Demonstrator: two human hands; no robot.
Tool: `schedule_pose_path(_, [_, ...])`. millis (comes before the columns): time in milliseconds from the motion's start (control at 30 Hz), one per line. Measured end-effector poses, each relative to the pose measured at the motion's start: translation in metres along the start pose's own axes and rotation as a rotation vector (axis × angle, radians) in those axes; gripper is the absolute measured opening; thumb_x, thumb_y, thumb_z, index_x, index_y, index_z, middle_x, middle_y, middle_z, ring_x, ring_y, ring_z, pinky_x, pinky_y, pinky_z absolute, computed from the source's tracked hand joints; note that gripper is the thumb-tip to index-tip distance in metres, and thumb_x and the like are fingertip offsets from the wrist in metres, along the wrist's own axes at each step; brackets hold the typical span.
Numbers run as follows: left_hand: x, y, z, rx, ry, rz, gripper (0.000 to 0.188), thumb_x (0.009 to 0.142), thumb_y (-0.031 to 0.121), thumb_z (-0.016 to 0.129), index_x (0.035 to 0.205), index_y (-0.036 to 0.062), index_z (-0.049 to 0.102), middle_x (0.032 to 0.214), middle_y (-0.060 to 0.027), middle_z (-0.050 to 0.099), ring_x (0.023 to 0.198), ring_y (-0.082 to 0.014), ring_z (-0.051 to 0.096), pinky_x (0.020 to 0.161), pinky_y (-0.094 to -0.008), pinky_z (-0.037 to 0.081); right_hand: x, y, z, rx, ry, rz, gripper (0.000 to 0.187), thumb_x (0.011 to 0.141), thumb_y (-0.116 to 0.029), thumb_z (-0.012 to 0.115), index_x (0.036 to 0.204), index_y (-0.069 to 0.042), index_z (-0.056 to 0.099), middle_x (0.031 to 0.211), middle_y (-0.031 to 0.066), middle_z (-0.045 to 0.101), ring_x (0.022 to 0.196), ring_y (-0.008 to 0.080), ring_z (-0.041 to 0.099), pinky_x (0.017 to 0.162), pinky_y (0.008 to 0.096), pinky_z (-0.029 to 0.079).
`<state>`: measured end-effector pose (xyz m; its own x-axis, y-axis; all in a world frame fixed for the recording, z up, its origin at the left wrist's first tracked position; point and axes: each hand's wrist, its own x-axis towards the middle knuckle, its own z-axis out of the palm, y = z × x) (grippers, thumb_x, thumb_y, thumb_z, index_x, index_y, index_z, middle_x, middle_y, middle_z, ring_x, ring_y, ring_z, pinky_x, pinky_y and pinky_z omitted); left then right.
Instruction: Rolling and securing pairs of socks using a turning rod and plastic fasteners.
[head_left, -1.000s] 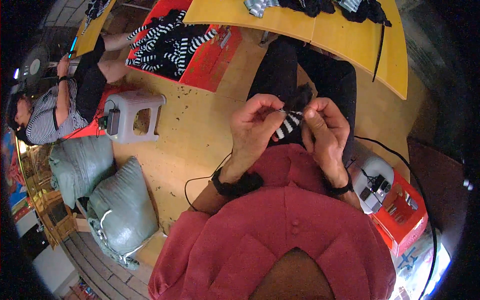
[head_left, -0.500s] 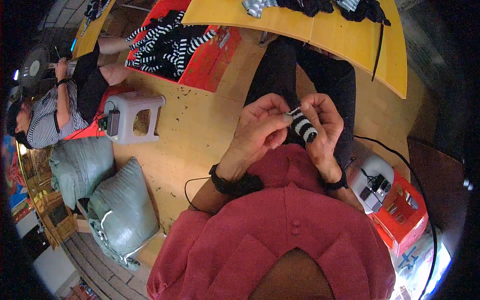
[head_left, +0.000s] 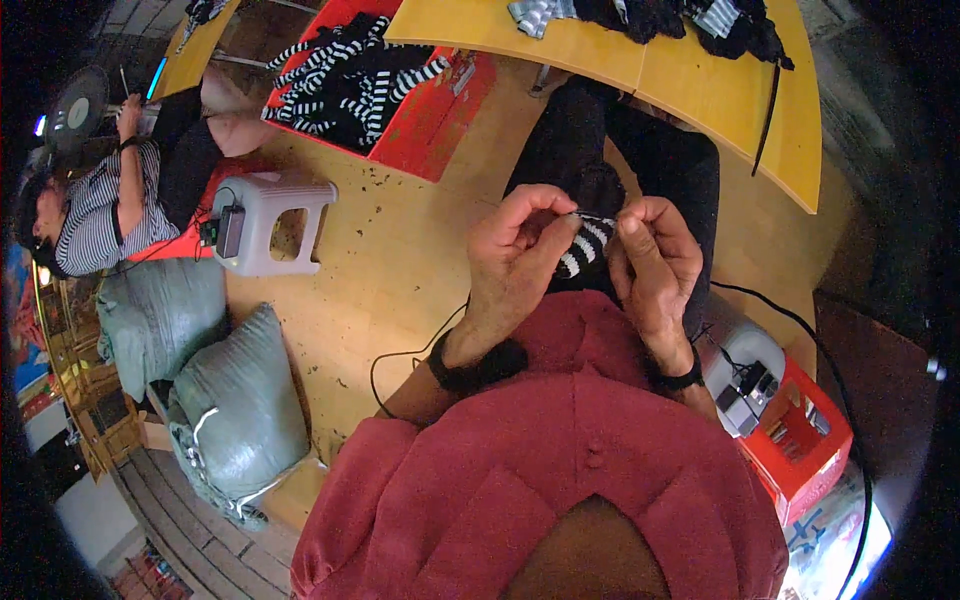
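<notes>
Knitted pieces (head_left: 378,105) are lying in the bin (head_left: 430,130). Right of it a table (head_left: 700,110) is standing; left of it a co-worker (head_left: 110,210) is sitting. On its near side a stool (head_left: 262,185) is standing, then two sacks (head_left: 245,395). To its near right, the left hand (head_left: 515,245) and right hand (head_left: 655,260) are holding one piece (head_left: 588,248).

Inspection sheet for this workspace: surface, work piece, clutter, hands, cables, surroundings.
Surface: yellow table, dark and striped fabric on it
Work piece: striped knit piece, black and white
Clutter: dark scraps on the floor
Hands: left hand pinches the piece's upper edge; right hand close by, grip unclear
Cables: black cable at right, thin cable at left
Surroundings: red bin of striped knitwear, grey stool, green sacks, another person
</notes>
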<state>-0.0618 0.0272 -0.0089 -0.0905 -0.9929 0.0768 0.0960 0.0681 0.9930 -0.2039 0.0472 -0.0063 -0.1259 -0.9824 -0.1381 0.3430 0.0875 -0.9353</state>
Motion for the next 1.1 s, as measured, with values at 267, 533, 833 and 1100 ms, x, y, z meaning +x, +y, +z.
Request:
schedule_pose_path(267, [0.004, 0.004, 0.004, -0.336, 0.027, -0.325, 0.007, 0.081, 0.0, 0.059, 0.088, 0.0018, 0.056, 0.068, 0.0002, 0.055, 0.049, -0.0031, 0.046, 0.041, -0.0168, 0.033, 0.009, 0.021, 0.002, -0.162, 0.066, -0.129, 0.006, 0.088, -0.009, 0.055, 0.088, -0.003, 0.053, 0.071, -0.0018, 0.052, 0.06, 0.0036, 0.045, 0.051, 0.0181, 0.037])
schedule_pose_path(533, [0.006, 0.005, 0.003, -0.694, -0.209, -0.583, 0.01, 0.081, 0.0, 0.056, 0.089, 0.0042, 0.052, 0.06, 0.001, 0.048, 0.039, -0.0057, 0.04, 0.033, -0.0187, 0.025, 0.01, 0.02, -0.002, -0.004, 0.087, -0.09, 0.005, 0.087, -0.006, 0.056, 0.087, -0.002, 0.055, 0.079, -0.0009, 0.055, 0.073, 0.0051, 0.048, 0.066, 0.018, 0.04])
schedule_pose_path(833, [0.003, 0.0, -0.005, -0.661, -0.172, -0.515, 0.018, 0.077, -0.005, 0.06, 0.091, 0.0026, 0.054, 0.072, -0.0023, 0.055, 0.046, -0.0066, 0.045, 0.038, -0.0184, 0.032, 0.002, 0.009, -0.002, 0.083, 0.084, -0.122, 0.007, 0.089, -0.009, 0.055, 0.09, -0.003, 0.054, 0.078, 0.0027, 0.059, 0.054, 0.0055, 0.048, 0.047, 0.019, 0.039])
schedule_pose_path(1100, [0.003, -0.01, -0.007, -0.123, 0.042, -0.053, 0.021, 0.071, -0.008, 0.066, 0.089, 0.0021, 0.064, 0.08, -0.004, 0.062, 0.056, -0.0073, 0.053, 0.044, -0.0184, 0.041, -0.004, -0.001, 0.005, 0.11, -0.069, 0.034, 0.006, 0.09, -0.01, 0.051, 0.092, -0.005, 0.049, 0.067, -0.0012, 0.049, 0.043, 0.0049, 0.04, 0.036, 0.0196, 0.031])
